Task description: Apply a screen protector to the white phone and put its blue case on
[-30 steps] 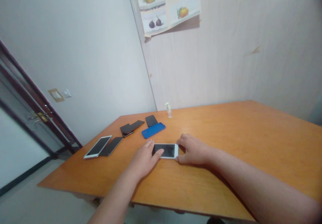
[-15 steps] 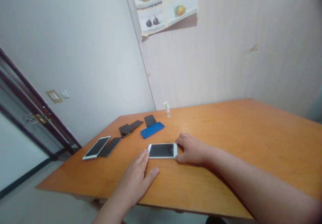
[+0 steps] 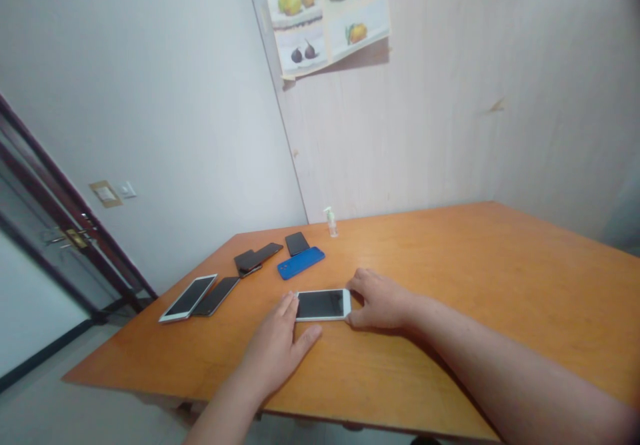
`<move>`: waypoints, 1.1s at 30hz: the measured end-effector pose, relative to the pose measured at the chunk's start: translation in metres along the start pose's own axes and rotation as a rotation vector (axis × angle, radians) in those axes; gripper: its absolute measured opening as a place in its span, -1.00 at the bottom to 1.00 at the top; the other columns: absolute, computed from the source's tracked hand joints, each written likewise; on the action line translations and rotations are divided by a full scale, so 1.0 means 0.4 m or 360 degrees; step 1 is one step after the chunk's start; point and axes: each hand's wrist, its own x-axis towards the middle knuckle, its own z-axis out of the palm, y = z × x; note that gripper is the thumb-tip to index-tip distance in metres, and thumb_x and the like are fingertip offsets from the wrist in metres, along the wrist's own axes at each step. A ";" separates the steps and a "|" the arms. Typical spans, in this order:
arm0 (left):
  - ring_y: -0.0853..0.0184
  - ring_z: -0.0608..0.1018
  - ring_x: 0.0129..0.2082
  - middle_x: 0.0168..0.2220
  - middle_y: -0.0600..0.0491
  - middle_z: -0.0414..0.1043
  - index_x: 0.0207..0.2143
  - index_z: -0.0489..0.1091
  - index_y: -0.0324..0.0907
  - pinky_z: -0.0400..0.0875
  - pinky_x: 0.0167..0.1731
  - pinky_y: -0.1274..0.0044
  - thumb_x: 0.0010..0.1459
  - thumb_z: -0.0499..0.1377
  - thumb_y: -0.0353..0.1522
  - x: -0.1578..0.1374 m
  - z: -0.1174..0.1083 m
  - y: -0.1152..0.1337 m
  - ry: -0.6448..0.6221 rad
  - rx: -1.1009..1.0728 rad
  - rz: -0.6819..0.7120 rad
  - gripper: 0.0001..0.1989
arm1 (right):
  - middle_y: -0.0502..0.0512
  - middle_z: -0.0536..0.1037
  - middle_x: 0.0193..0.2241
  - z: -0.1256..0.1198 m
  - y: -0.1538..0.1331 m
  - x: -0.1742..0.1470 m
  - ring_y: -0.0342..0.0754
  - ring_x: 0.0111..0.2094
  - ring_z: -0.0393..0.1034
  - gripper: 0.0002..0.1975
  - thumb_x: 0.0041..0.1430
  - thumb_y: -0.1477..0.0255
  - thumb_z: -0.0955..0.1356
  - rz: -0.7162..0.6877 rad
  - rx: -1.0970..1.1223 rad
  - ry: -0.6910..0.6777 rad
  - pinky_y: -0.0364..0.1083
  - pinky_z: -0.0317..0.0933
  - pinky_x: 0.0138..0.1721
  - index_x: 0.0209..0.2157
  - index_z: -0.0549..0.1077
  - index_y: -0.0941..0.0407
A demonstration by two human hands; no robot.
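A white smartphone [image 3: 323, 304] with a dark screen lies face up on the wooden table, its long side running left to right. My right hand [image 3: 377, 298] holds its right end, thumb at the near corner and fingers at the far corner. At the other end, my left hand [image 3: 280, 341] rests its outstretched fingertips over the phone's left edge. The left thumb is spread away, just off the near side. Beyond the phone lies a blue phone or phone case [image 3: 301, 263], touched by neither hand.
To the left on the table [image 3: 450, 251] are a white tablet [image 3: 189, 297], a black phone [image 3: 217, 296] and two overlapping dark phones [image 3: 260, 258]. Another dark phone [image 3: 297, 243] lies behind the blue one. A small pump bottle [image 3: 331, 223] stands near the wall.
My left fingers have come slightly further over the phone's left end, and the thumb sits a little nearer to it. My right hand keeps its hold. The view has shifted slightly upward.
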 end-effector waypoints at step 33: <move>0.13 0.30 0.28 0.27 -0.16 0.23 0.21 0.12 -0.10 0.22 0.23 0.27 0.24 0.17 -0.22 0.086 0.023 0.151 0.0010 -0.1182 0.0207 -0.46 | 0.12 0.43 -0.32 0.017 0.023 0.007 0.00 -0.29 0.32 -0.65 -0.05 0.15 0.44 -0.0092 0.0063 0.0068 -0.11 0.13 -0.30 -0.32 0.53 0.13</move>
